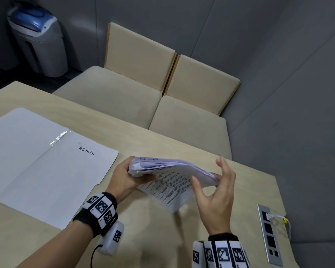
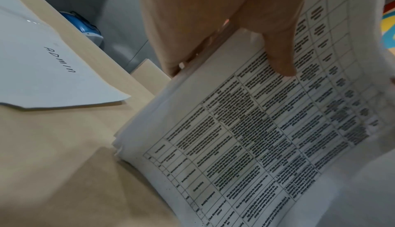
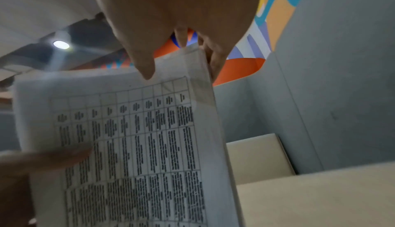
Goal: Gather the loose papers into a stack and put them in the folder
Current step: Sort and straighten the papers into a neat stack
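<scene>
- Between both hands, raised clear of the table (image 1: 52,246): the stack of papers (image 1: 170,182), held at a tilt with its lower corner near the tabletop.
- Left hand (image 1: 124,178): grips the stack's left edge, thumb across the printed face and fingers curled behind the sheets.
- Right hand (image 1: 215,192): fingers straight and spread; the fingertips touch the stack's right edge. No curl round the paper is visible, so the hand reads as relaxed, steadying only.
- Stack material: thin white sheets, edges uneven at the left-hand end, the whole bundle bowed. The facing sheet carries a ruled table filled with dense black print, too blurred to read.
- Left of the left hand, flat on the table: the folder (image 1: 37,161), lying unfolded. Pale card, smooth matte surface, straight centre crease with glossy tape at both ends, "ADMIN" handwritten on its right panel.
- Table surface: light wood-grain laminate, rounded edge.
</scene>
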Demonstrator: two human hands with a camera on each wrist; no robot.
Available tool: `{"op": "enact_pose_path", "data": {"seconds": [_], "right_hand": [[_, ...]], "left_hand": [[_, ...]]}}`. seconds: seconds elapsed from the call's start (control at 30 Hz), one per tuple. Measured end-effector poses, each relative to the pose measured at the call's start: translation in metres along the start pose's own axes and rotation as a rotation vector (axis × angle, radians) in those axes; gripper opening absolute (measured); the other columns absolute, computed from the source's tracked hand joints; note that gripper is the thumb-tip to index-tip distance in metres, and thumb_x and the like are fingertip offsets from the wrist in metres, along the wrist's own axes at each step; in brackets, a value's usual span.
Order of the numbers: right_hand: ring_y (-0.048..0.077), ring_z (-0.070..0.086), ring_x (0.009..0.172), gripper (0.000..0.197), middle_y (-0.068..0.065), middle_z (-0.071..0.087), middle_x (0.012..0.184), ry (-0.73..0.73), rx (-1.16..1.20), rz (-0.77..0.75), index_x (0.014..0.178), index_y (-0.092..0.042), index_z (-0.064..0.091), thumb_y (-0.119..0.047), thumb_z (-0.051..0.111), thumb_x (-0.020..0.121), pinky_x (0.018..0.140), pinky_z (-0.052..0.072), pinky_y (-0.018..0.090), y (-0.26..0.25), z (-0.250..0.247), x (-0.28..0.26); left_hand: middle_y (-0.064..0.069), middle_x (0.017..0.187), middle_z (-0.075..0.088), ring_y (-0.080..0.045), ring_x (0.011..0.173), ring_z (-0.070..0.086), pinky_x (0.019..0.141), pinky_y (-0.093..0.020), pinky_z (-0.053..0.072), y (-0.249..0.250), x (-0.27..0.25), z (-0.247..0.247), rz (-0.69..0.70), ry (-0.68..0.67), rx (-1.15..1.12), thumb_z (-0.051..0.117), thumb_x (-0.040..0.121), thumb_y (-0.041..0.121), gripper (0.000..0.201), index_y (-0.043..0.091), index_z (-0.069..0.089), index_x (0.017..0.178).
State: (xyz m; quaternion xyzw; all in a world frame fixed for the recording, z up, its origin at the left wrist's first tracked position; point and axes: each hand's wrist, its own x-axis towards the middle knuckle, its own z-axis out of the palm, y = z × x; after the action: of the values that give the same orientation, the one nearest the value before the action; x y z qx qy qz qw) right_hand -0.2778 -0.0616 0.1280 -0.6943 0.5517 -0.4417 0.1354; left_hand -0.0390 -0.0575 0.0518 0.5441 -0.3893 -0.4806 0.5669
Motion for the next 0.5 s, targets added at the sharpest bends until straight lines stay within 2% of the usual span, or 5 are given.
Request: {"op": "enact_pose_path", "data": {"seconds": [0.1, 0.2, 0.3, 0.4, 0.5], "right_hand": [[0.004, 0.064, 0.105, 0.096, -0.004, 0.057, 0.136, -0.059, 0.436, 0.344, 0.153, -0.022, 0.034, -0.012, 0.086, 0.073, 0.095, 0.050, 0.016, 0.011, 0.001, -0.004], [0.017, 0.073, 0.103, 0.052, 0.009, 0.076, 0.113, -0.208, 0.616, 0.570, 0.124, -0.013, 0.064, -0.007, 0.081, 0.074, 0.097, 0.057, 0.040, 0.026, 0.011, -0.010], [0.019, 0.076, 0.097, 0.027, 0.003, 0.081, 0.101, -0.231, 0.628, 0.556, 0.106, -0.019, 0.071, -0.001, 0.072, 0.087, 0.081, 0.062, 0.031, 0.015, 0.018, -0.009], [0.019, 0.077, 0.090, 0.016, 0.001, 0.081, 0.089, -0.078, 0.682, 0.543, 0.100, -0.017, 0.072, -0.006, 0.073, 0.087, 0.070, 0.061, 0.025, 0.011, 0.019, -0.002], [0.026, 0.073, 0.099, 0.037, 0.013, 0.077, 0.104, -0.007, 0.714, 0.549, 0.116, -0.005, 0.066, -0.003, 0.078, 0.081, 0.074, 0.061, 0.025, 0.022, 0.022, -0.003]], "left_hand": [[-0.008, 0.100, 0.078, -0.029, 0.092, 0.072, 0.075, -0.028, 0.058, -0.002, 0.003, -0.001, 0.014, -0.048, -0.017, 0.086, 0.070, 0.004, 0.036, 0.019, 0.077, 0.102], [-0.010, 0.101, 0.078, -0.029, 0.094, 0.073, 0.079, -0.040, 0.062, 0.001, 0.001, 0.004, -0.002, -0.040, -0.061, 0.088, 0.070, 0.012, 0.036, 0.023, 0.076, 0.102], [-0.007, 0.093, 0.080, -0.025, 0.089, 0.076, 0.069, -0.030, 0.063, 0.012, -0.003, 0.016, -0.002, 0.007, -0.130, 0.088, 0.067, 0.013, 0.032, 0.016, 0.074, 0.096], [-0.002, 0.093, 0.079, -0.013, 0.087, 0.075, 0.072, -0.025, 0.062, 0.028, -0.003, 0.027, 0.090, 0.059, -0.181, 0.085, 0.070, 0.000, 0.037, 0.019, 0.073, 0.099], [0.001, 0.098, 0.073, 0.000, 0.089, 0.069, 0.073, -0.014, 0.055, 0.023, -0.002, 0.031, 0.176, 0.117, -0.085, 0.090, 0.064, -0.001, 0.056, 0.000, 0.062, 0.112]]}}
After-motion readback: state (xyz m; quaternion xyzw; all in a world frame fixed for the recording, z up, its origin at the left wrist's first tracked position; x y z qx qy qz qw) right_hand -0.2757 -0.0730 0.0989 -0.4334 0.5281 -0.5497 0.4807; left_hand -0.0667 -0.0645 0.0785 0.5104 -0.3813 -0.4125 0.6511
